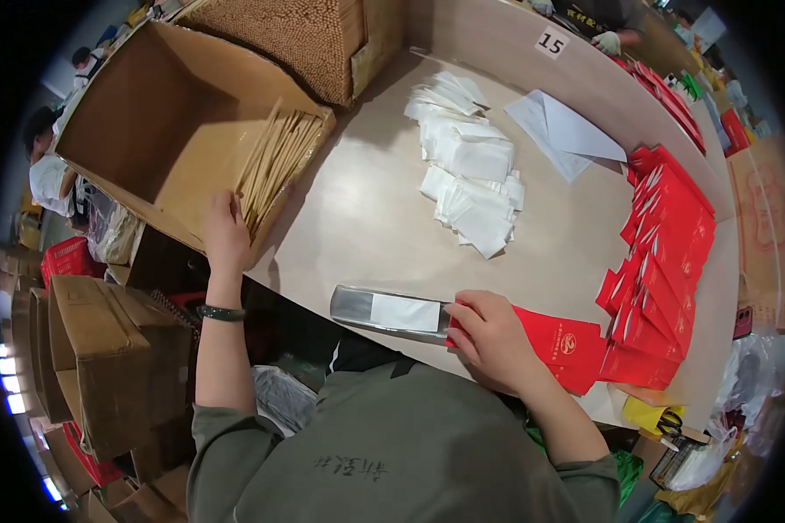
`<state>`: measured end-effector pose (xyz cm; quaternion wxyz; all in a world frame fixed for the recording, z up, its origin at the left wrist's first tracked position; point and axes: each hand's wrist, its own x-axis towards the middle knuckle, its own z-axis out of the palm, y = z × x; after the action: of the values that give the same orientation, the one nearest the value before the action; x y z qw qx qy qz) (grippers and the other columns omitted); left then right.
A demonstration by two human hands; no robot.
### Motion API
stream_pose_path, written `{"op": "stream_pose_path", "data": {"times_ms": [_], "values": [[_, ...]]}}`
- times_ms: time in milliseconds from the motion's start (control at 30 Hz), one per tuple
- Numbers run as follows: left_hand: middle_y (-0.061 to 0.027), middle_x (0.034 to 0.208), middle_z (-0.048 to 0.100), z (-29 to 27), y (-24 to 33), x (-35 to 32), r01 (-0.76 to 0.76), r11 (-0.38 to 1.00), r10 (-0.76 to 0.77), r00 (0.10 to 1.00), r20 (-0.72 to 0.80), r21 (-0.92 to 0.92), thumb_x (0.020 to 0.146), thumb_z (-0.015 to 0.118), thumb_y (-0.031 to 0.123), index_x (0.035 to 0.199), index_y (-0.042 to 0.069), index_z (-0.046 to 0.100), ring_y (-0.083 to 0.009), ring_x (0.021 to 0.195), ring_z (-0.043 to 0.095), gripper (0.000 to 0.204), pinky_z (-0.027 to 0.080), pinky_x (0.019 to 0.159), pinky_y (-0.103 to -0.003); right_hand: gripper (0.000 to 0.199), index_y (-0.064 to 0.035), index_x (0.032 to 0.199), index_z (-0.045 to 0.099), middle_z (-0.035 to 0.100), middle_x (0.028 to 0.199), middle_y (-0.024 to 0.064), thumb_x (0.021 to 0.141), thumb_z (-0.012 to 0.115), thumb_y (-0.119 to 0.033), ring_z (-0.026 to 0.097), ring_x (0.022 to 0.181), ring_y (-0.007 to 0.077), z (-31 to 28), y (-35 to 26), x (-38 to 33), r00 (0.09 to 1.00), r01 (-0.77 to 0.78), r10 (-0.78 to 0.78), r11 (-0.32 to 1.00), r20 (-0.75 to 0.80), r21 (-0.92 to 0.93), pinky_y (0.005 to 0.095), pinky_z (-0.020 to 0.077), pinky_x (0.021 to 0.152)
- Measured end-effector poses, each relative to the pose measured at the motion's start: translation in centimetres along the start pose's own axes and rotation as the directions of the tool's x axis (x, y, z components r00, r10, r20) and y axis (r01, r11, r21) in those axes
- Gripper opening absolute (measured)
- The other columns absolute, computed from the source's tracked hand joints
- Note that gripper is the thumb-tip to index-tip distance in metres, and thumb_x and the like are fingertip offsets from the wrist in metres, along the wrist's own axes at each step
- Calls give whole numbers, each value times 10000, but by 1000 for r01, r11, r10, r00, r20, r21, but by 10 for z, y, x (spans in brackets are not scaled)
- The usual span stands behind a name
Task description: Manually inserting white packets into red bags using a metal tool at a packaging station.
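A heap of white packets (pixel 471 179), white paper sheets (pixel 563 131) and a spread of red envelopes (pixel 663 261) crowd the table (pixel 366 218). The right hand (pixel 488 336), fingers curled down, presses a red envelope (pixel 567 344) at the near edge, its long axis running left-right, beside a silver pouch (pixel 388 312). The left hand (pixel 225 231) grips upright wooden sticks (pixel 275 161) in the cardboard box (pixel 148 113).

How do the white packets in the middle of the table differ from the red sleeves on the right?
The white packets are small, squarish and heaped loosely; the red sleeves are long, narrow and fanned in an overlapping row. The right hand touches a red sleeve; no hand touches the white packets. Both are flat and lie on the table.
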<state>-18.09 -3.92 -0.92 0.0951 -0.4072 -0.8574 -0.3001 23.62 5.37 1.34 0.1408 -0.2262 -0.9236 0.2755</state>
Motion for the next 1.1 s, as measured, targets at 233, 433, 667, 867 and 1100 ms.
{"op": "stream_pose_path", "data": {"times_ms": [233,433,667,867,1100], "values": [[0,831,636,-29,54,-45,380,649,266,698,665,-659,968,624,106,982,-7,709,-80,804,574,142,457,710,-248,319,-13,1011,613,550,1299,189,794,788,-168,522,1206,394,-6,12,-19,1000,-3,4,999,-24,32,472,453,1009],[-56,857,717,-23,47,-66,422,839,199,352,915,-344,904,703,18,996,-35,719,-107,848,649,107,534,777,-269,379,8,969,600,516,1371,233,754,821,-212,474,1289,424,5,19,-20,999,32,-32,999,-8,-14,494,426,1058],[-104,915,655,26,166,-133,-140,750,595,568,568,-646,818,763,51,924,19,695,-266,807,659,130,529,705,-344,382,11,935,599,543,1334,240,755,817,-246,492,1250,416,23,16,-15,997,61,-59,998,-52,34,488,445,1025],[-113,995,665,29,141,-124,28,937,183,811,556,-349,829,763,51,1066,-6,659,-216,860,702,265,573,763,-315,373,19,943,596,553,1319,238,767,802,-236,505,1230,413,21,13,-14,994,-34,27,997,-109,-64,480,453,1014],[-168,1246,600,26,207,-156,-43,695,573,636,517,-718,860,756,143,1371,13,483,-296,1082,638,593,511,954,-371,348,14,972,606,572,1274,232,694,763,-124,547,1183,409,16,24,-15,995,-6,0,998,-96,-57,469,473,989]]}}
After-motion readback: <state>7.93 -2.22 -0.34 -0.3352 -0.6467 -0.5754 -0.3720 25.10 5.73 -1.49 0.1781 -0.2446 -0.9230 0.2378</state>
